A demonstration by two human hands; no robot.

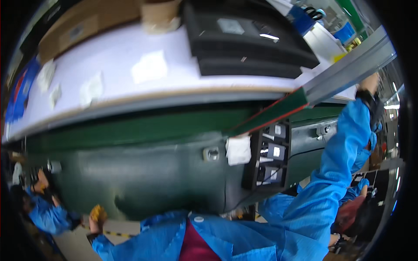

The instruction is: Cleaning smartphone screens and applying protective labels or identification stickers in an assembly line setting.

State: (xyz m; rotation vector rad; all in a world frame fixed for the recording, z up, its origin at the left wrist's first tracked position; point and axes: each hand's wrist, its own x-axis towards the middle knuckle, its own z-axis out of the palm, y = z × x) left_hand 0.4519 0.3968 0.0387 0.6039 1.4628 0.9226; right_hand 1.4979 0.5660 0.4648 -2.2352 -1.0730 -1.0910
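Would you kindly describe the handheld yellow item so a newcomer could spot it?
From the white bench, look down to the picture's lower left. There the left hand holds the yellow item. It is lumpy, unlike the flat yellow-and-black floor stripe nearby.

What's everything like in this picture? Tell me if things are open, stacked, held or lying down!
Left hand: at a yellow lump, grip unclear
Right hand: blurred near the metal post, finger pose unclear
Black cases: stacked on the white tabletop
White paper: lying on the tabletop
Black rack: holding dark items with white labels
Cardboard box: open or shut, can't tell
Blue coat: open at the neck
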